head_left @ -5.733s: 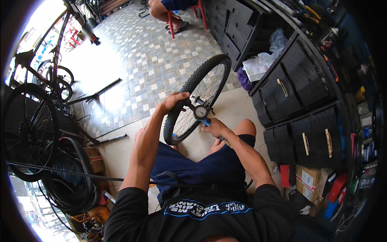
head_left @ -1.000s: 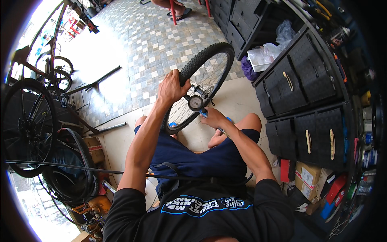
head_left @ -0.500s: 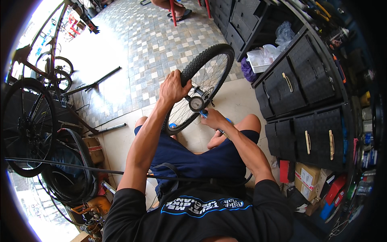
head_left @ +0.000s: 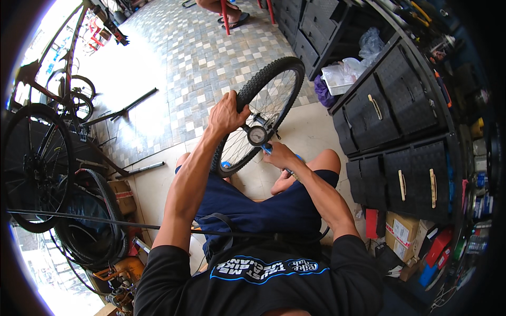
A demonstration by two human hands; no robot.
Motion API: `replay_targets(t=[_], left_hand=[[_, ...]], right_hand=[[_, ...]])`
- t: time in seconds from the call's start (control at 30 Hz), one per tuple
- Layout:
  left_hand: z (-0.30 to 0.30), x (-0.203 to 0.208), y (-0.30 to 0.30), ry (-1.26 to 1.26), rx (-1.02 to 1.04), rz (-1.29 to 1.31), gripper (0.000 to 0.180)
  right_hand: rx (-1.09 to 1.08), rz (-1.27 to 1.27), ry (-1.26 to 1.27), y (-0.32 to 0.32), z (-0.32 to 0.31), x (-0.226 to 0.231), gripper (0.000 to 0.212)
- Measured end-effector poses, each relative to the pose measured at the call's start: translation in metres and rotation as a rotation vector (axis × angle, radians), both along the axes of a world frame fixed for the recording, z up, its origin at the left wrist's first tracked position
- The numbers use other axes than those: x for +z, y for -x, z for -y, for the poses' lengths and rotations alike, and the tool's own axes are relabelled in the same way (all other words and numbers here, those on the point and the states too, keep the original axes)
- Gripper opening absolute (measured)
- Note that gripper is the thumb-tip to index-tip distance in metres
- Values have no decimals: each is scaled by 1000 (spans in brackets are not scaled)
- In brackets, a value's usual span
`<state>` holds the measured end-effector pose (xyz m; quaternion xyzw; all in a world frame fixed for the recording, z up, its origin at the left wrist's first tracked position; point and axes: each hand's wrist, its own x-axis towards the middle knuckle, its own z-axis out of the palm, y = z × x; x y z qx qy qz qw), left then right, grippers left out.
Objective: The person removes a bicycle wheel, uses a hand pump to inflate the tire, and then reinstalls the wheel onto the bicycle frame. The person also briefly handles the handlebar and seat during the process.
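Observation:
A bicycle wheel (head_left: 274,79) with a knobby black tyre stands upright on the floor in front of my knees. My left hand (head_left: 227,113) grips its tyre at the near upper rim. My right hand (head_left: 279,156) is closed around a blue-handled tool (head_left: 268,149), held at the wheel's hub (head_left: 257,135) just below the silver axle. I sit with bare knees on either side, in dark blue shorts.
Black drawer cabinets (head_left: 390,121) line the right, with a white basket of plastic bags (head_left: 342,79) and boxes (head_left: 403,231) on the floor. Bicycles (head_left: 37,152) and loose tyres (head_left: 89,226) crowd the left. A person's feet by a red stool (head_left: 226,16) show at the far end of the tiled floor.
Since the oldest frame the wheel has stood more upright and my left hand has shifted from the hub up onto the tyre. Over the last second nothing visibly moved.

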<state>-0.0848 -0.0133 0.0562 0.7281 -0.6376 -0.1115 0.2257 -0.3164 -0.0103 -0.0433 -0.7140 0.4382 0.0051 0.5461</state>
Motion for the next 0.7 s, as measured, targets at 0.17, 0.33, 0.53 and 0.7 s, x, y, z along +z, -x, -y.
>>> replay_targets(t=[0.17,0.33,0.53,0.7], left_hand=[[0,2,1,-18,-2,-19,45],[-3,-1,-1,27,18,-11,45],[-5,0,0,32,26,3,45],[-4,0,1,30,33,3,45]], right_hand=[[15,28,51,2,1,-8,34],[15,54,30,1,2,-11,36],[41,51,37,0,2,-9,36],[50,43,52,0,3,-9,35]])
